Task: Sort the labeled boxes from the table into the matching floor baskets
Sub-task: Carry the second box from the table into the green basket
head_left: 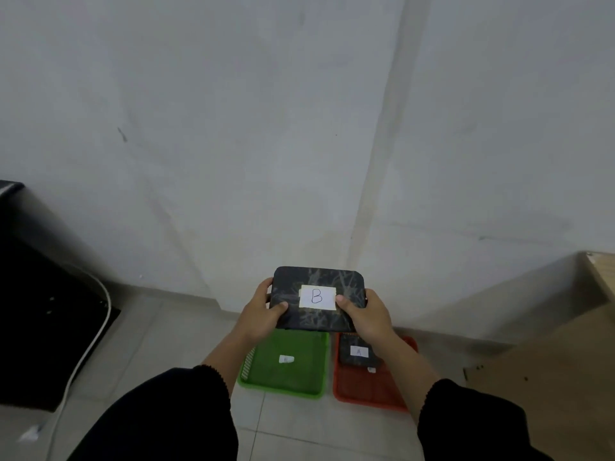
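Note:
I hold a dark patterned box [317, 279] with a white label marked "B" out in front of me, above the floor. My left hand [263, 312] grips its left edge and my right hand [367, 316] grips its right edge. Below it on the tiled floor stands a green basket [301, 377] with a small white tag inside. To its right lies a red basket [366, 392] that holds a dark box labelled "A" [357, 354].
A wooden table [565, 361] fills the right side, its corner near my right arm. A black cabinet [36, 311] with a white cable stands at the left. A white wall rises just behind the baskets.

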Available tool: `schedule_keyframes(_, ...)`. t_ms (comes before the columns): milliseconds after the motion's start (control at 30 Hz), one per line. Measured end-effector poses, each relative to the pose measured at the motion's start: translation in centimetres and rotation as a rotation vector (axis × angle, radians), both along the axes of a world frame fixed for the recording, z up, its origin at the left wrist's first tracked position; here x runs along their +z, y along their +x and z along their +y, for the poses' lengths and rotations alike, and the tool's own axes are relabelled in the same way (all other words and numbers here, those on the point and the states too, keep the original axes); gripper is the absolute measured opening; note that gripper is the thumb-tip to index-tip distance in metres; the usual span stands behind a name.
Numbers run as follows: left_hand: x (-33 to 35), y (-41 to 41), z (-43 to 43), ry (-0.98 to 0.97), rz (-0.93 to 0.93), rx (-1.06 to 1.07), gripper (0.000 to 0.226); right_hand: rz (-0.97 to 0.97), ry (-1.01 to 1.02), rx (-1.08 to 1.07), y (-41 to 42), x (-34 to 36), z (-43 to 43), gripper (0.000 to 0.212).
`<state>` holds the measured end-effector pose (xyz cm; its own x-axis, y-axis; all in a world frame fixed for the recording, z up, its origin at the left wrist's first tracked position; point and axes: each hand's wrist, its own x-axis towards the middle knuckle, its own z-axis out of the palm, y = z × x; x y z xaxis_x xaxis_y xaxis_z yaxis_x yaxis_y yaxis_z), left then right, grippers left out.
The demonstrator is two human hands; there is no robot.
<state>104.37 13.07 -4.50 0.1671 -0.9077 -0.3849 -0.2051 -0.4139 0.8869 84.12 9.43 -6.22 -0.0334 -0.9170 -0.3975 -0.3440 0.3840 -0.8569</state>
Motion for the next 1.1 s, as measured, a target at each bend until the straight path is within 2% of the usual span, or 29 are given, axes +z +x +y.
schedule_keyframes(300, -10.0, 5.6, -5.6, 0.130, 0.019, -0.037, 0.054, -0.007, 0.137, -0.069, 4.7, -9.5, -4.6, 0.054)
schedule_keyframes(467, -19.2, 8.3, -7.9, 0.151, 0.066, -0.063, 0.049, -0.005, 0.165, -0.120, 7.3, -18.2, -6.4, 0.043)
schedule_keyframes(600, -28.9, 10.3, -8.8, 0.140, 0.055, -0.040, 0.047, 0.012, 0.181, -0.104, 9.3, -27.8, -7.9, 0.051)
schedule_keyframes(733, -40.5, 12.6, -9.5, 0.121, -0.072, -0.091, 0.041, 0.040, 0.187, -0.092, 10.9, -39.0, -8.7, 0.052)
schedule_keyframes(900, -53.6, 15.4, -9.6, 0.054, -0.261, -0.040, 0.048, 0.034, 0.158, -0.088, 11.7, -51.8, -8.9, 0.048)
schedule_keyframes(1100, -64.4, 17.5, -10.5, -0.014, -0.401, -0.042, 0.052, 0.006, 0.119, -0.144, 12.6, -62.7, -10.4, 0.052)
